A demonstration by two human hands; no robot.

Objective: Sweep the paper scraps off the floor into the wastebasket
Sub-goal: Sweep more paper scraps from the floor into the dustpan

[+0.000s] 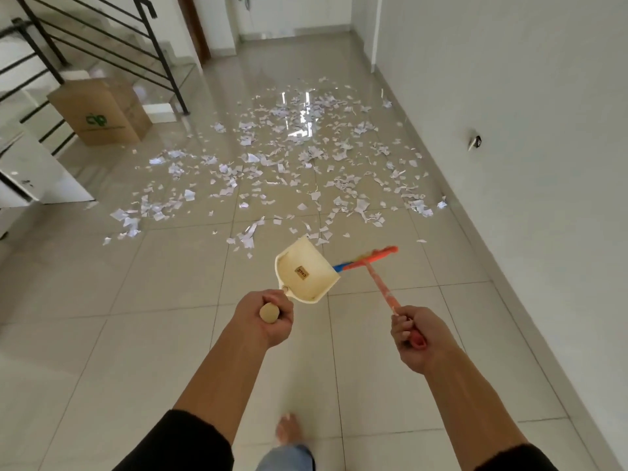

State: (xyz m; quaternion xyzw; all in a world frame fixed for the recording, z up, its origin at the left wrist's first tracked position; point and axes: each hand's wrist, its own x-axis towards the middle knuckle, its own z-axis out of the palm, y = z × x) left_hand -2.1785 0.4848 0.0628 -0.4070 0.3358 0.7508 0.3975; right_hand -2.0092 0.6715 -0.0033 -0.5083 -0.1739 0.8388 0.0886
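Plainly nothing has been swept yet: the paper scraps (292, 158) lie scattered loose over the tiled floor (102, 334), thickest in the middle of the passage beyond the dustpan (306, 271), thinning toward the white wall (509, 96) on one side and toward the staircase railing (85, 45) on the other. I judge this to be the approach step — tools in hand, work not begun. My left hand (268, 314) is curled tight round the end of the dustpan's long handle, the cream pan hanging clear of the floor with its mouth toward the nearest scraps. My right hand (416, 336) is wrapped round the red grip of the broom (368, 258), whose coloured head sits just beside the dustpan, partly behind it, blurred. The two hands are well apart. A bare foot (289, 433) shows on the tile, nearer me than the dustpan. Past the scraps, on the railing side, stands a brown cardboard box (102, 112); whether it serves as the wastebasket I cannot tell, and no other bin is in view. The next move, to my mind, calls for lowering the pan's lip flat to the tile at the near edge of the scatter and drawing the broom head round behind the scraps — short strokes, since light paper will likely skid on glossy tile.
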